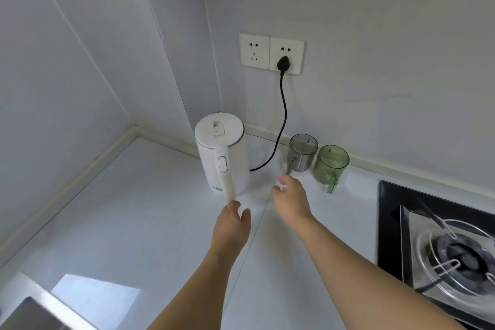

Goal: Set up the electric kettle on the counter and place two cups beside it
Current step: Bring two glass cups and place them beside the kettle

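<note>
Both hands hold nothing: the left hand [232,225] hangs open near the kettle [222,153] handle; the right hand [290,198], fingers loose, could topple the grey cup [302,152].

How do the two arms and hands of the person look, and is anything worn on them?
Both forearms are bare with no sleeve in view. The left hand and the right hand show no glove, ring, watch or bracelet. The fingertips are somewhat blurred, so nail details cannot be told.

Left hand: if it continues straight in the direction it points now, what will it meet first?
Probably the kettle: the left hand points at its handle, just short of the lower end. Depth is hard to judge.
</note>
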`<state>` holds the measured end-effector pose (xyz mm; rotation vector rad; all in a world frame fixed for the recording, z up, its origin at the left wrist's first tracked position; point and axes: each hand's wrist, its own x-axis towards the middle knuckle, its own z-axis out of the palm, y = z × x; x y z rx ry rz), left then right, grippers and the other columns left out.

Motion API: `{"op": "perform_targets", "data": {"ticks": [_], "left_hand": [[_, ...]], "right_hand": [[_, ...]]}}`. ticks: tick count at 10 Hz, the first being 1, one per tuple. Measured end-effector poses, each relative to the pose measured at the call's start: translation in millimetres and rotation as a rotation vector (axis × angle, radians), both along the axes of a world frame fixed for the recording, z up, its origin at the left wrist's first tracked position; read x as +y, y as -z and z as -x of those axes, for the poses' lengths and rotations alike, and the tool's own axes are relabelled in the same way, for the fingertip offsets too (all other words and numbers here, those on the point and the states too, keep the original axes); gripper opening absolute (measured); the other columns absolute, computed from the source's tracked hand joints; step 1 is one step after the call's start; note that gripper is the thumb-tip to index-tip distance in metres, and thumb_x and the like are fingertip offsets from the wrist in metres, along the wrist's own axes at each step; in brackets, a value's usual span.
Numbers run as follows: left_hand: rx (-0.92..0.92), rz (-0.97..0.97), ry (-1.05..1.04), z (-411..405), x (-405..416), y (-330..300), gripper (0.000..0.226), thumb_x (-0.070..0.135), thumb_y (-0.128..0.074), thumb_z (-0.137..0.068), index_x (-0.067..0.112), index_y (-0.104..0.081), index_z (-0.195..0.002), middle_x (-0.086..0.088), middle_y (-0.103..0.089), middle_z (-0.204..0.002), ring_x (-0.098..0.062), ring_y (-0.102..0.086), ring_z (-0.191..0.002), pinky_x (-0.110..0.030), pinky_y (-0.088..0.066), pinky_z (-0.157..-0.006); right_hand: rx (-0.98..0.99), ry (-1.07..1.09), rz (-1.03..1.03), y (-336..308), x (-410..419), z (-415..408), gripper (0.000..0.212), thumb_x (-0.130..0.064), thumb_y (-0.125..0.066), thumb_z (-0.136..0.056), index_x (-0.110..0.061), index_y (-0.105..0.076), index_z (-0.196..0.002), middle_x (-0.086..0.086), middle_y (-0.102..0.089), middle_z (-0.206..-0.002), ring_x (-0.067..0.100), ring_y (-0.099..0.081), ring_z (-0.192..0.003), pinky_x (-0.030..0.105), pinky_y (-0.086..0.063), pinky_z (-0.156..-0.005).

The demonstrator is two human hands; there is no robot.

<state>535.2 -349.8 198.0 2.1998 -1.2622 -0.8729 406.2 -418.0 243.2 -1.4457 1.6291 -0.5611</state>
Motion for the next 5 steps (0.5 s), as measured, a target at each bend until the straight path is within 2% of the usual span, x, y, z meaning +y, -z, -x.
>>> {"op": "perform_targets", "data": {"ticks": [1, 2, 3, 4, 5], "left_hand": [[-0.010, -0.004, 0.113, 8, -10, 11, 0.043, 0.029, -0.040, -0.101, 0.014, -0.045, -0.141, -0.001, -0.047, -0.145, -0.019, -0.048, -0.130, -0.030, -0.037, -0.105], [-0.003, 0.036, 0.203, 24, -34, 23, 0.045, 0.018, -0.037, -0.101, 0.010, -0.040, -0.145, -0.002, -0.039, -0.151, -0.018, -0.038, -0.138, -0.027, -0.031, -0.110], [0.005, 0.032, 0.194, 34, -68, 37, 0.053, 0.009, -0.035, -0.097, 0.008, -0.030, -0.149, -0.003, -0.021, -0.160, -0.019, -0.025, -0.145, -0.029, -0.030, -0.113], [-0.006, 0.047, 0.166, 39, -93, 46, 0.064, 0.002, -0.035, -0.089, 0.007, -0.020, -0.152, -0.004, -0.010, -0.163, -0.021, -0.020, -0.147, -0.030, -0.034, -0.109], [-0.014, 0.015, 0.149, 42, -110, 53, 0.072, 0.000, -0.033, -0.087, 0.009, -0.010, -0.155, -0.002, -0.003, -0.164, -0.016, -0.004, -0.150, -0.027, -0.025, -0.114]], "right_hand": [[-0.016, 0.060, -0.128, -3, -29, -11, 0.041, -0.008, -0.044, -0.090, 0.005, -0.048, -0.128, 0.021, -0.052, -0.134, 0.036, -0.056, -0.114, 0.043, -0.047, -0.093], [-0.046, 0.068, -0.189, -8, -67, -17, 0.045, -0.004, -0.040, -0.090, 0.004, -0.045, -0.133, 0.019, -0.052, -0.135, 0.033, -0.055, -0.113, 0.039, -0.045, -0.095], [-0.101, 0.141, -0.215, -5, -104, -23, 0.033, -0.001, -0.038, -0.087, 0.004, -0.052, -0.117, 0.008, -0.057, -0.093, 0.025, -0.053, -0.081, 0.028, -0.042, -0.074], [-0.118, 0.135, -0.256, -5, -124, -30, 0.017, -0.006, -0.040, -0.089, -0.011, -0.044, -0.074, 0.000, -0.037, -0.069, 0.013, -0.034, -0.057, 0.024, -0.031, -0.051], [-0.199, 0.156, -0.287, -12, -134, -35, 0.030, -0.006, -0.041, -0.091, -0.019, -0.034, -0.065, -0.001, -0.035, -0.069, 0.009, -0.034, -0.056, 0.022, -0.034, -0.051]]}}
